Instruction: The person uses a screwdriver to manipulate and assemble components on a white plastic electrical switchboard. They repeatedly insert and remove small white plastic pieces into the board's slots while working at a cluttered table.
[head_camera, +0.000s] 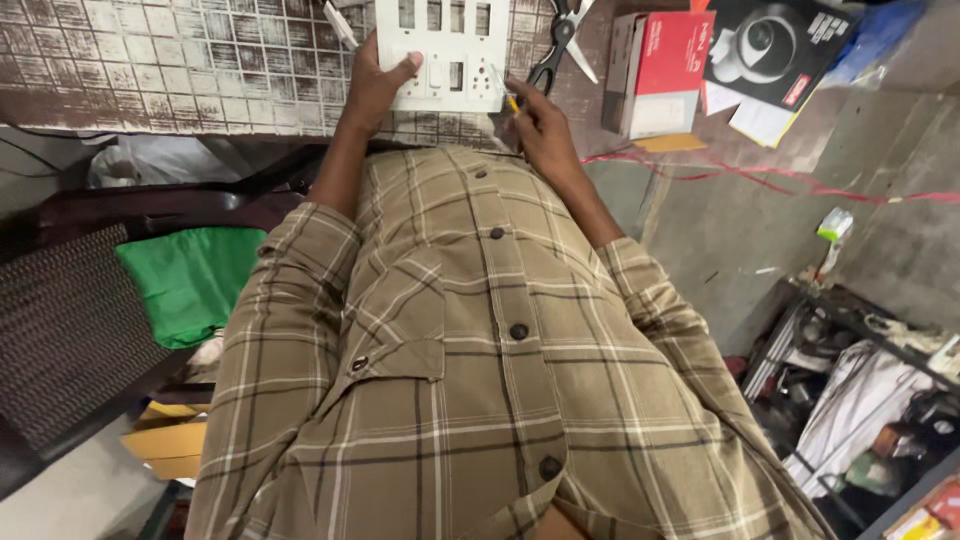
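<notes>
Fingers (405, 68) of the left hand (372, 88) clamped the white switch plate (441, 50) on the tiled bench (150, 60); the right hand (540, 125) pinched a small yellow tool (508, 98). Scissors (560, 35) and a red-and-white box (655, 72), contents unseen, lay just right.

Soft, even indoor light fills the frame, with no hard shadows. The white switch plate (442, 52) at top centre is brightest, nearly washed out. The lower right corner sits dim and murky. Wide-angle stretch bends the edges, and the lower edge looks slightly soft.
</notes>
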